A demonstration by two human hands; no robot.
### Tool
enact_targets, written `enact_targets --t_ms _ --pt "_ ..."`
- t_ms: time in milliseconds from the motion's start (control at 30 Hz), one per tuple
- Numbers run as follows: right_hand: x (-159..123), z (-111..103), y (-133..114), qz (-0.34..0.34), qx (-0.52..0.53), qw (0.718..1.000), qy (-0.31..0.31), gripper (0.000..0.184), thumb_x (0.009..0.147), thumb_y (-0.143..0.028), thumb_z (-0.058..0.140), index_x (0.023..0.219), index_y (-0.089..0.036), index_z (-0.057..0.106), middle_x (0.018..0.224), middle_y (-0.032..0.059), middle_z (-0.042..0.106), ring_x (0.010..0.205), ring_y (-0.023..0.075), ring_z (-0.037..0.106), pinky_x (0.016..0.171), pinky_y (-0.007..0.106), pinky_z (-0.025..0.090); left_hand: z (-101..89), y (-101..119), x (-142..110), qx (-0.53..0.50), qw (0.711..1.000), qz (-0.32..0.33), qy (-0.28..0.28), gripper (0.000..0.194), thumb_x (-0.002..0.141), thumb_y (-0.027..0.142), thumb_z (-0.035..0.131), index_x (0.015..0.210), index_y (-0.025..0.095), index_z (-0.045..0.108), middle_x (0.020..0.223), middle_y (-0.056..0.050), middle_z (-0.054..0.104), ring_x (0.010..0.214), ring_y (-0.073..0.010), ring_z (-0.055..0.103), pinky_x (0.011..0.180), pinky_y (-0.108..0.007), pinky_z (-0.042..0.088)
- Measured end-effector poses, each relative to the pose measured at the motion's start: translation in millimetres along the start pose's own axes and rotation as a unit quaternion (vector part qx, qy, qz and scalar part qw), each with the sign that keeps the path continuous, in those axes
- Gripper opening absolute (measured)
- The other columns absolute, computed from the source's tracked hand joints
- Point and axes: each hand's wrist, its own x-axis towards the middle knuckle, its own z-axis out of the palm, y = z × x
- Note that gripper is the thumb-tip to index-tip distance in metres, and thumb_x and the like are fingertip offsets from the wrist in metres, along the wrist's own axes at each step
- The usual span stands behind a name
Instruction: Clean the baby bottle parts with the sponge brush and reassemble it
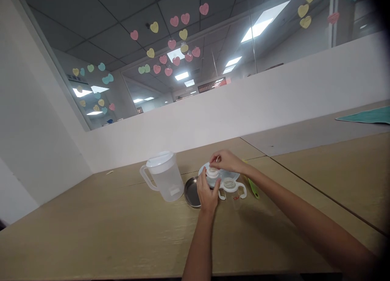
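Note:
My left hand (207, 193) is wrapped round the side of a white bottle lid (212, 173), with thumb and fingers on opposite sides. Over its top, the fingers of my right hand (227, 161) are pinched together; a small whitish part shows at them, too small to name. Just right of my left hand stands a clear baby bottle (236, 199) with a white collar and two white side handles, its top uncovered. Behind it lies a pale blue plate (236, 176), partly hidden by both hands. A round metal dish (190, 191) sits left of my left hand, partly covered by it.
A translucent plastic pitcher (167, 181) with a lid and handle stands to the left. Right of the bottle, a green-handled utensil (253, 188) lies partly under my right forearm. A teal cloth (368, 116) is at the far right. A white wall (207, 118) bounds the wooden table (122, 228).

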Motion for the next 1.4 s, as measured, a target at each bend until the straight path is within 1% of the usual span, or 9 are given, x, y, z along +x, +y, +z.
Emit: enact_targets --t_ms 167,300,667,800,867,967,1067,1200,1400 --pt "-8 16 -15 -0.099 -0.115 0.988 -0.002 0.011 0.072 -0.023 0.064 0.079 -0.016 0.068 0.080 0.0040 0.066 0.074 0.0162 0.058 0.067 0.025 0.042 2.8 0 0 -0.024 0.999 -0.029 0.019 0.049 0.088 0.043 0.047 0.129 0.017 0.043 0.119 -0.012 0.057 0.112 -0.0216 0.052 0.094 -0.036 0.041" --pt "-10 20 -9 -0.102 -0.122 0.987 -0.034 0.023 0.074 -0.025 0.061 0.095 -0.017 0.067 0.092 0.0072 0.067 0.083 0.0195 0.060 0.072 0.027 0.043 3.0 -2 0 -0.033 0.999 -0.026 0.030 0.045 0.089 0.040 0.046 0.128 0.018 0.045 0.119 -0.012 0.057 0.110 -0.0215 0.053 0.093 -0.036 0.041" --pt "1 -7 18 -0.017 0.183 0.969 -0.164 0.050 0.078 -0.027 0.058 0.126 -0.017 0.052 0.079 0.0024 0.069 0.072 0.0151 0.063 0.064 0.027 0.053 4.3 4 -1 -0.015 0.999 0.022 0.020 0.046 0.090 0.038 0.046 0.130 0.017 0.043 0.118 -0.014 0.058 0.109 -0.0223 0.054 0.091 -0.036 0.043" --pt "6 -18 36 0.091 0.276 0.955 -0.059 0.041 0.084 -0.038 0.051 0.116 -0.014 0.057 0.065 0.0043 0.067 0.061 0.0159 0.065 0.058 0.028 0.055 2.1 3 0 -0.016 1.000 -0.006 0.017 0.046 0.088 0.042 0.047 0.127 0.017 0.047 0.115 -0.013 0.060 0.107 -0.0225 0.054 0.091 -0.036 0.042" --pt "7 -23 49 0.126 0.236 0.964 0.007 0.039 0.087 -0.041 0.045 0.110 -0.013 0.059 0.058 0.0042 0.064 0.053 0.0157 0.063 0.053 0.026 0.052 1.5 0 2 0.006 0.999 -0.036 0.014 0.046 0.088 0.043 0.047 0.126 0.018 0.048 0.114 -0.012 0.060 0.106 -0.0225 0.055 0.091 -0.036 0.041" --pt "4 -26 66 0.133 -0.009 0.991 0.007 0.031 0.085 -0.041 0.049 0.092 -0.014 0.065 0.052 0.0021 0.062 0.050 0.0153 0.060 0.054 0.025 0.047 2.0 -6 3 0.071 0.994 -0.080 0.009 0.045 0.087 0.045 0.045 0.123 0.019 0.050 0.114 -0.011 0.058 0.106 -0.0236 0.053 0.090 -0.037 0.040" --pt "-1 -21 74 0.130 -0.239 0.962 -0.035 0.024 0.079 -0.039 0.058 0.081 -0.017 0.067 0.065 0.0045 0.067 0.068 0.0184 0.063 0.062 0.026 0.043 3.8 -10 2 0.132 0.985 -0.108 -0.004 0.044 0.086 0.046 0.045 0.119 0.018 0.054 0.114 -0.012 0.055 0.107 -0.0256 0.051 0.090 -0.038 0.038" --pt "-4 -9 75 0.138 -0.272 0.949 -0.080 0.020 0.065 -0.033 0.072 0.078 -0.019 0.068 0.085 0.0057 0.069 0.078 0.0204 0.062 0.062 0.026 0.041 5.3 -11 0 0.160 0.979 -0.124 -0.032 0.046 0.083 0.043 0.050 0.120 0.015 0.050 0.106 -0.011 0.059 0.104 -0.0262 0.051 0.091 -0.041 0.036" --pt "-5 -2 78 0.141 -0.259 0.946 -0.137 0.012 0.056 -0.023 0.076 0.063 -0.018 0.067 0.069 0.0028 0.067 0.066 0.0173 0.061 0.056 0.023 0.038 7.3 -10 -4 0.210 0.970 -0.121 -0.038 0.030 0.079 0.043 0.056 0.096 0.020 0.064 0.111 -0.010 0.057 0.113 -0.0293 0.044 0.096 -0.046 0.030"
